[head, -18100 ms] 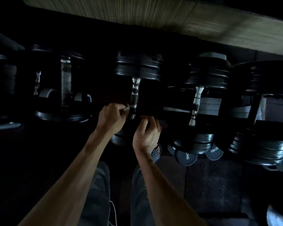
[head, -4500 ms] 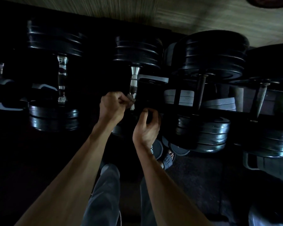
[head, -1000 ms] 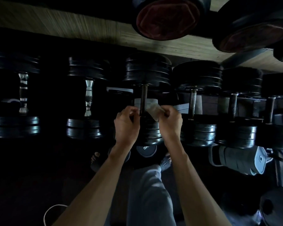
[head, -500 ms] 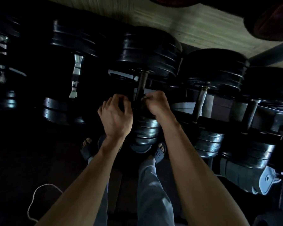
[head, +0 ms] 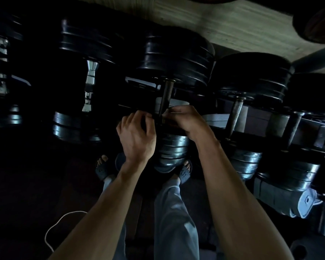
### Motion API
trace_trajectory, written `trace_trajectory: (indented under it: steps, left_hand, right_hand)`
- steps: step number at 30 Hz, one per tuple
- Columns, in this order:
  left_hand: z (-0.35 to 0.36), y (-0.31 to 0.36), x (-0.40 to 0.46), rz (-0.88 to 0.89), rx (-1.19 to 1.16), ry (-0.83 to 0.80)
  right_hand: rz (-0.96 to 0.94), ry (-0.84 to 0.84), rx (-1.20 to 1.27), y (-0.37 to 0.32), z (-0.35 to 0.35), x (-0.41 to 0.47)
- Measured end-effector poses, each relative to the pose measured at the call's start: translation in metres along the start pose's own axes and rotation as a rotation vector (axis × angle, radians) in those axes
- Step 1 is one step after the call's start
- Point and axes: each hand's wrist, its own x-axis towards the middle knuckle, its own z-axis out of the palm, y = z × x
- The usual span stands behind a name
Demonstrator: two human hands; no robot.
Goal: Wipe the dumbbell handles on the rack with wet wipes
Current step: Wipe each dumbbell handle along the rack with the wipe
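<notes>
Looking down on five dumbbells lying side by side on a dark rack, all in poor light. Counting from the left: first dumbbell and second dumbbell showing bright chrome handles; third dumbbell, fourth dumbbell and fifth dumbbell showing dull, dark handles. Black stacked plates at both ends of each.

Reaching with both hands to the near end of the third dumbbell's handle. Left hand curling its fingers in toward the bar from the left, fingertips lost in shadow, so not telling whether that grip is clenched on the bar or on anything else. Right hand curling in from the right, fingertips pressed together right at the bar; pinching something there, though too dark to name. Seeing no wipe clearly; possibly hidden between the fingers.

Standing below: two feet in dark sandals, two legs in light grey trousers. One thin white cord looping on the floor at lower left. One pale grey padded piece lying low on the right. Finding no readable writing or brand on any plate in this light.
</notes>
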Motion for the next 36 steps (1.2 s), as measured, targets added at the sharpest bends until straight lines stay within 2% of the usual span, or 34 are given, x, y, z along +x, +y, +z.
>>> trace_trajectory:
  steps: [2,4,9,21,25,27,32,36]
  left_hand:
    - [0.000,0.001,0.000,-0.012,-0.001,0.005]
    - [0.000,0.002,0.000,-0.016,0.002,0.008]
    - [0.001,0.000,0.000,-0.021,0.008,-0.001]
    - [0.001,0.001,0.000,-0.040,0.005,0.004]
    - [0.000,0.001,0.001,-0.031,0.005,-0.004]
    - [0.000,0.002,0.002,-0.026,0.007,0.001]
    - [0.001,0.003,0.002,-0.036,0.005,0.013]
    - [0.000,0.003,0.002,-0.036,0.003,0.011]
  right_hand:
    - [-0.020,0.040,-0.171,0.001,0.006,0.004]
    - [0.000,0.087,-0.223,-0.001,0.009,0.009]
    - [0.013,0.046,0.035,0.002,0.002,0.001]
    - [0.057,0.088,0.133,0.005,0.005,0.008]
    - [0.165,0.112,0.206,-0.006,0.006,0.015]
    - [0.170,0.140,0.174,-0.009,0.010,0.017]
    - [-0.013,0.345,-0.151,0.002,0.015,0.003]
    - [-0.005,0.372,-0.080,0.002,0.018,0.011]
